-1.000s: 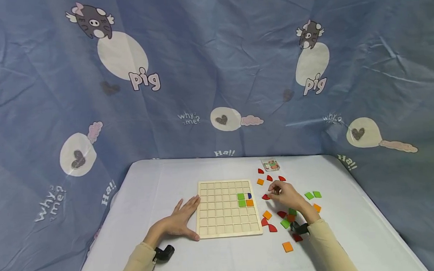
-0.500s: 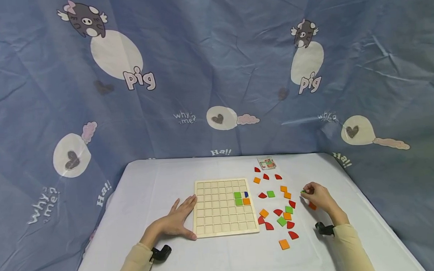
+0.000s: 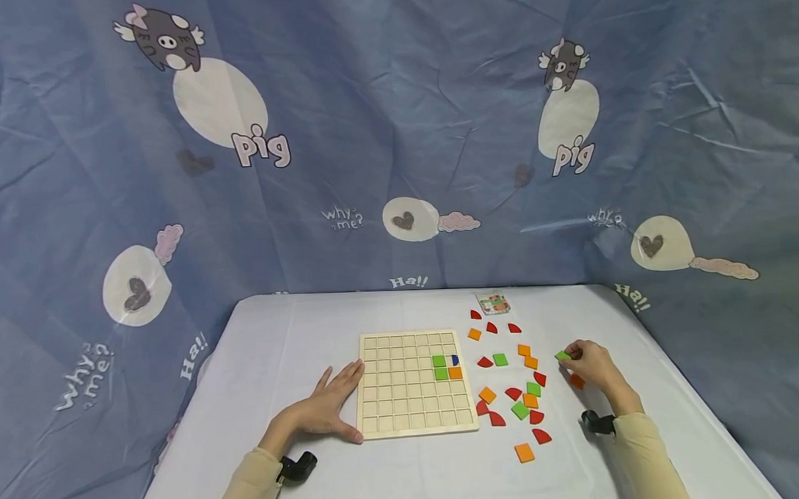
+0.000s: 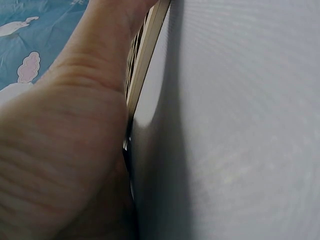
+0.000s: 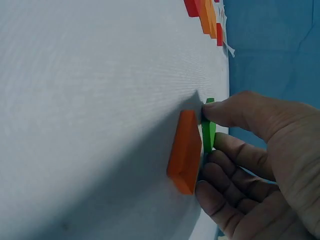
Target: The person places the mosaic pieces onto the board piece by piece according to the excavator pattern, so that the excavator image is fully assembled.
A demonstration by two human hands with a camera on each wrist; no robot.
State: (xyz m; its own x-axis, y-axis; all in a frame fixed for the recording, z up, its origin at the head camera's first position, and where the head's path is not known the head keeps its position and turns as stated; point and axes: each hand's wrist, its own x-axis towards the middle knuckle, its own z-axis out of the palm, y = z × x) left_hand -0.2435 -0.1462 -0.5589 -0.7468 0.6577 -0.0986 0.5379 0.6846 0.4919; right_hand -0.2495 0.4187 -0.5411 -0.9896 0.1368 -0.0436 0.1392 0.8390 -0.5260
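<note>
My right hand (image 3: 591,364) is at the right of the table and pinches a green square tile (image 3: 562,355) between thumb and fingers. In the right wrist view the thumb presses one side of that green tile (image 5: 209,127), just beyond an orange tile (image 5: 185,152) lying on the cloth. My left hand (image 3: 327,405) rests along the left edge of a wooden grid board (image 3: 406,433), its fingers spread and its thumb at the near left corner. At the board's right side sit two green tiles (image 3: 439,367), an orange tile (image 3: 455,373) and a small blue piece (image 3: 455,360).
Several red quarter-round pieces (image 3: 513,394), orange squares (image 3: 524,453) and green squares (image 3: 500,360) lie scattered between the board and my right hand. A printed card (image 3: 493,303) lies at the back of the white-covered table (image 3: 296,319). A blue curtain (image 3: 343,156) hangs behind.
My right hand has moved right, from beside a red quarter-round piece near the board to a green tile, which it now pinches. My left hand stays at the board's edge.
</note>
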